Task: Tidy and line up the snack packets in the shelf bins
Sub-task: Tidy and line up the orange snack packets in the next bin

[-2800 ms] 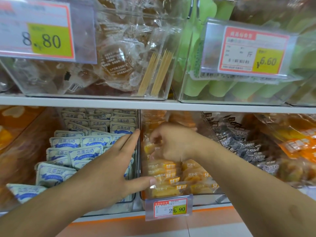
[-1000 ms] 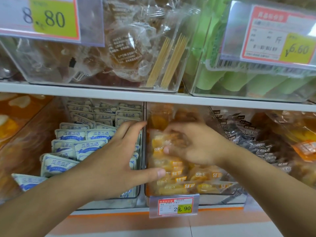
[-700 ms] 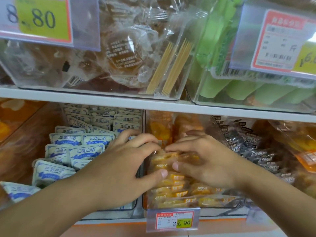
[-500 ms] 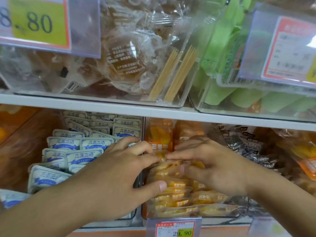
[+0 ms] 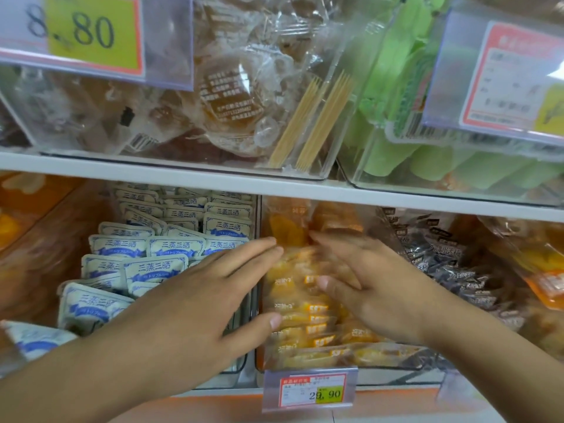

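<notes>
Beside white packets, hands (flat), orange packets

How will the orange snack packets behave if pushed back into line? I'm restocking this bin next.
The orange snack packets look like thin glossy film, so they probably slide and flex rather than stay stiff. They lie overlapped in a leaning row, so pushing one likely shifts its neighbours. Small and flat, they seem light.

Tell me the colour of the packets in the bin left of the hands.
White packets with blue print, head view.
</notes>
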The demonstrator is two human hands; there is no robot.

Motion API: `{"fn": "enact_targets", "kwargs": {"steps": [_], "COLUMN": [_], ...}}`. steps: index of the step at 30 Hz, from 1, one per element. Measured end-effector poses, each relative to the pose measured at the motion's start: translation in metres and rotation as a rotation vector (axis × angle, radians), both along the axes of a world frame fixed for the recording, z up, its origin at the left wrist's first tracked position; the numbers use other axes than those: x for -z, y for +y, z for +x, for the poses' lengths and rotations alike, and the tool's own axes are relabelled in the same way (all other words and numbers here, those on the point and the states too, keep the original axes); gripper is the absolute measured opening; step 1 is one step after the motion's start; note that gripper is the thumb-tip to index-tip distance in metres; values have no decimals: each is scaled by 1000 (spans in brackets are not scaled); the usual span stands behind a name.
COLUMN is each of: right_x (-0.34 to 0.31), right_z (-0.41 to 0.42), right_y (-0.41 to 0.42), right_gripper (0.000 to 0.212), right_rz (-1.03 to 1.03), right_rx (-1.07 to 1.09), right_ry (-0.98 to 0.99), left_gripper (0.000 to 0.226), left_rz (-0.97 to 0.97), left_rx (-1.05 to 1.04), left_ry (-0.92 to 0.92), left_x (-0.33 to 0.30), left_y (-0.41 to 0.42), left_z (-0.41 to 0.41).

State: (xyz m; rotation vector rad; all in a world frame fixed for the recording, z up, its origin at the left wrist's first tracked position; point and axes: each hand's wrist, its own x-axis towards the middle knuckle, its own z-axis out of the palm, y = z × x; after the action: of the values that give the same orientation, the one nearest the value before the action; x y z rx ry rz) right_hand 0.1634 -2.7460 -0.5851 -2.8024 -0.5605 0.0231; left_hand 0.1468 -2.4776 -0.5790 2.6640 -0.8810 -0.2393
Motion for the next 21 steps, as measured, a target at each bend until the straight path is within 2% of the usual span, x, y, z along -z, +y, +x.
{"fn": "enact_targets", "kwargs": {"steps": [3, 7, 12, 15, 19, 21], "right_x": [1, 6, 0, -9, -19, -16], "right_z": [-5, -3, -5, -16, -31, -36], "right_y": [4, 7, 7, -5, -25, -28], "right_gripper": [70, 78, 64, 58, 78, 82], "right_rz": [69, -107, -28, -62, -20, -68], "right_rx": [25, 55, 130, 131, 8, -8], "right_ry": [-2, 29, -89, -99, 104, 109], "left_gripper": [79, 81, 81, 83, 84, 77], "left_rz": [-37, -73, -75, -56, 13, 23], "left_rx": [-30, -44, -57, -42, -7, 2], "left_ry": [8, 15, -25, -43, -75, -95], "left_x": [0, 4, 5, 6, 7, 12], "left_y": [-2, -3, -9, -10, -12, -13], "left_z": [-2, -4, -7, -8, -12, -11]}}
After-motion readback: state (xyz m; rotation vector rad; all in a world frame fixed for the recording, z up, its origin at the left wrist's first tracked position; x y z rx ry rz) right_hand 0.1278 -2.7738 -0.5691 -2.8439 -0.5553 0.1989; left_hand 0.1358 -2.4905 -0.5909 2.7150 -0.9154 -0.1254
